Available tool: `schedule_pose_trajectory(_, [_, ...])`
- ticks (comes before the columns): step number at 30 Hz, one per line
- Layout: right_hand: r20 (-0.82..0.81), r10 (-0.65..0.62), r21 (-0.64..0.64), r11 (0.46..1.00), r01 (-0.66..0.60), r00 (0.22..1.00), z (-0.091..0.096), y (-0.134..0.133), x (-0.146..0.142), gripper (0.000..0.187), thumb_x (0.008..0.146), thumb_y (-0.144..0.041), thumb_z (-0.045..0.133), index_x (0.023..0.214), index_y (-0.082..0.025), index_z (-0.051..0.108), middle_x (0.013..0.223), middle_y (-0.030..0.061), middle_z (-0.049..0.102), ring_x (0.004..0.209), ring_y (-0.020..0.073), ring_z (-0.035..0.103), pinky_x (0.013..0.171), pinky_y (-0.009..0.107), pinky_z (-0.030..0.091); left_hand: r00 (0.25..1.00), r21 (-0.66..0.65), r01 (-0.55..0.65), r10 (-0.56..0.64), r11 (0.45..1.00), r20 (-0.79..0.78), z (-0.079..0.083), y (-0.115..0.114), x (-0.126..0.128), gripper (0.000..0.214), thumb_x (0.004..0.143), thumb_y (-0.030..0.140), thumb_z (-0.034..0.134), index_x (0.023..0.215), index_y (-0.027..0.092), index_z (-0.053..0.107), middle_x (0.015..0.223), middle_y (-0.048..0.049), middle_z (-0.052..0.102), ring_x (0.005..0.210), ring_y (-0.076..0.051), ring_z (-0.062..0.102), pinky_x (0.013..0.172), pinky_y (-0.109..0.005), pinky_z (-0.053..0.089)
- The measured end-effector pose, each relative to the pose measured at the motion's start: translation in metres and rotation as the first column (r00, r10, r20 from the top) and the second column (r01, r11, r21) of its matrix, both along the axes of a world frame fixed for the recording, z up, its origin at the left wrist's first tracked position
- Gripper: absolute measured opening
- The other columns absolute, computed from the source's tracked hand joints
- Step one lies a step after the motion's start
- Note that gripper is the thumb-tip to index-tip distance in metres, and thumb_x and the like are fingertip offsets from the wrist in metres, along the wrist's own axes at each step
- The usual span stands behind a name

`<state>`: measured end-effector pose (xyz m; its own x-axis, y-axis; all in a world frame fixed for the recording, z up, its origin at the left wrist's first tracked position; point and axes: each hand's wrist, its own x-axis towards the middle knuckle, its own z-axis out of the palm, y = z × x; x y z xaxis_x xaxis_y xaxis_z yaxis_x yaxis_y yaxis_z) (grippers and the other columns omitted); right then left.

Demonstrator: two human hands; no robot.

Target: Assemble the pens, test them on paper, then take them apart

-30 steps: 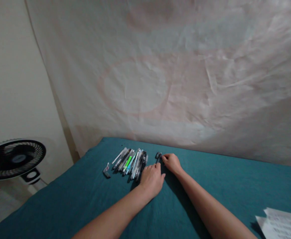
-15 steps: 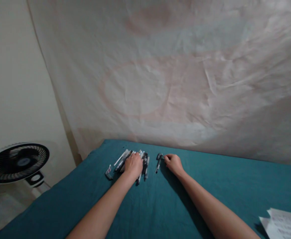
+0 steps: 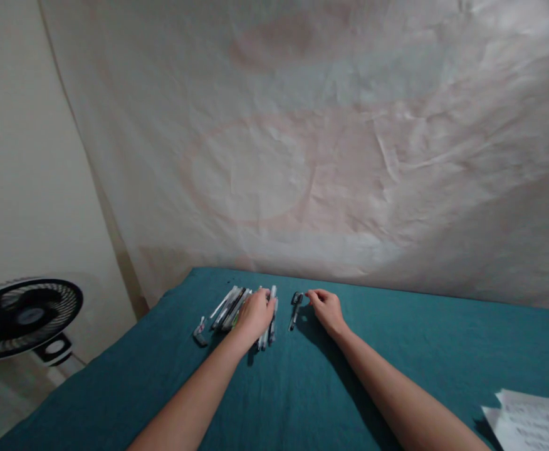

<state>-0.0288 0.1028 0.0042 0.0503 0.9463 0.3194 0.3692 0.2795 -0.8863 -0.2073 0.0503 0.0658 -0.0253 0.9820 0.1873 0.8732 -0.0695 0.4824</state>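
Several pens (image 3: pixel 230 307) lie side by side in a bunch on the teal cloth. On their right part rests my left hand (image 3: pixel 254 313), fingers closed round a pen (image 3: pixel 273 293) whose pale end sticks out beyond the fingertips. Just right of the bunch, a dark pen (image 3: pixel 295 313) lies by itself, with a small black piece at its far end. My right hand (image 3: pixel 326 308) is beside that pen, fingers curled and the thumb and index together; whether anything is between them I cannot make out.
A small dark grey object (image 3: pixel 200 334) lies left of the pens. White sheets with writing (image 3: pixel 538 419) sit at the near right of the teal cloth (image 3: pixel 420 351). A black fan (image 3: pixel 30 316) stands left of the table, and a pale sheet (image 3: pixel 256 169) hangs behind.
My left hand has lifted and turned slightly, and a pale pen end now shows at its fingers. My right hand has hardly moved. The view has shifted a little.
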Motion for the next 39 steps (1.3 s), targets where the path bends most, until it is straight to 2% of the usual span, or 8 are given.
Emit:
schedule_pose_trajectory(1, [-0.087, 0.059, -0.012, 0.998, -0.060, 0.994, 0.003, -0.002, 0.000, 0.046, 0.074, -0.048, 0.039, 0.072, -0.010, 0.065, 0.054, 0.0025, 0.054, 0.045, 0.0096, 0.042, 0.044, 0.020, 0.032, 0.983, 0.014, 0.101, -0.102, 0.995, 0.155, -0.001, -0.001, 0.006, 0.030, 0.079, 0.035, 0.041, 0.092, 0.013, 0.056, 0.084, -0.0078, 0.061, 0.078, -0.016, 0.055, 0.067, -0.024, 0.037])
schedule_pose_trajectory(3, [-0.269, 0.215, -0.046, 0.971, -0.236, 0.939, 0.008, -0.006, -0.001, 0.048, 0.074, -0.052, 0.040, 0.075, -0.009, 0.064, 0.050, -0.0001, 0.049, 0.041, 0.0068, 0.035, 0.040, 0.019, 0.028, 0.860, -0.012, 0.280, -0.246, 0.960, 0.448, -0.006, -0.005, 0.020, 0.032, 0.079, 0.039, 0.040, 0.083, 0.012, 0.058, 0.075, -0.0044, 0.059, 0.069, -0.013, 0.053, 0.060, -0.021, 0.036])
schedule_pose_trajectory(7, [-0.446, 0.413, -0.078, 0.866, -0.494, 0.794, 0.013, -0.012, 0.000, 0.044, 0.073, -0.050, 0.047, 0.079, -0.010, 0.063, 0.043, -0.0052, 0.036, 0.038, 0.0040, 0.026, 0.038, 0.017, 0.021, 0.578, -0.155, 0.373, -0.099, 0.915, 0.810, -0.019, -0.015, 0.042, 0.034, 0.074, 0.044, 0.047, 0.082, 0.012, 0.056, 0.061, 0.0022, 0.048, 0.050, -0.006, 0.041, 0.049, -0.018, 0.030])
schedule_pose_trajectory(13, [-0.495, 0.401, -0.124, 0.845, -0.520, 0.770, 0.009, -0.011, 0.000, 0.038, 0.066, -0.046, 0.058, 0.070, -0.009, 0.062, 0.047, -0.0046, 0.039, 0.041, 0.0046, 0.034, 0.042, 0.018, 0.028, 0.196, -0.231, 0.454, 0.157, 0.860, 0.968, -0.028, -0.024, 0.054, 0.019, 0.079, 0.029, 0.047, 0.088, 0.012, 0.051, 0.068, -0.0005, 0.048, 0.059, -0.008, 0.048, 0.054, -0.020, 0.038])
schedule_pose_trajectory(17, [-0.482, 0.397, -0.133, 0.848, -0.513, 0.781, 0.008, -0.011, -0.001, 0.039, 0.064, -0.047, 0.059, 0.073, -0.010, 0.063, 0.045, -0.0066, 0.035, 0.039, 0.0038, 0.032, 0.041, 0.018, 0.028, 0.046, -0.234, 0.443, 0.239, 0.865, 0.970, -0.031, -0.023, 0.059, 0.019, 0.080, 0.028, 0.046, 0.084, 0.010, 0.050, 0.067, -0.0008, 0.046, 0.047, -0.003, 0.040, 0.039, -0.014, 0.026])
schedule_pose_trajectory(23, [-0.397, 0.400, -0.149, 0.860, -0.489, 0.826, 0.012, -0.016, 0.000, 0.040, 0.066, -0.051, 0.056, 0.063, -0.011, 0.058, 0.046, -0.0046, 0.042, 0.041, 0.0045, 0.034, 0.043, 0.018, 0.028, 0.009, -0.210, 0.421, 0.227, 0.882, 0.974, -0.038, -0.024, 0.061, 0.020, 0.080, 0.031, 0.046, 0.083, 0.011, 0.049, 0.064, 0.0012, 0.042, 0.040, 0.000, 0.029, 0.035, -0.013, 0.014])
schedule_pose_trajectory(28, [-0.327, 0.476, -0.156, 0.825, -0.544, 0.816, 0.012, -0.019, -0.002, 0.042, 0.065, -0.051, 0.056, 0.053, -0.012, 0.053, 0.045, -0.0038, 0.046, 0.041, 0.0044, 0.034, 0.043, 0.018, 0.026, 0.076, -0.243, 0.401, 0.232, 0.883, 0.970, -0.038, -0.026, 0.060, 0.025, 0.077, 0.036, 0.048, 0.083, 0.012, 0.046, 0.058, 0.0052, 0.037, 0.037, 0.001, 0.020, 0.035, -0.014, 0.007])
schedule_pose_trajectory(39, [-0.301, 0.478, -0.144, 0.833, -0.534, 0.826, 0.009, -0.019, -0.005, 0.043, 0.066, -0.052, 0.053, 0.051, -0.012, 0.050, 0.045, -0.0042, 0.043, 0.042, 0.0042, 0.032, 0.042, 0.018, 0.023, 0.194, -0.321, 0.381, 0.264, 0.867, 0.945, -0.035, -0.026, 0.058, 0.027, 0.076, 0.041, 0.045, 0.084, 0.016, 0.044, 0.050, 0.0093, 0.028, 0.035, -0.001, 0.016, 0.036, -0.015, 0.004])
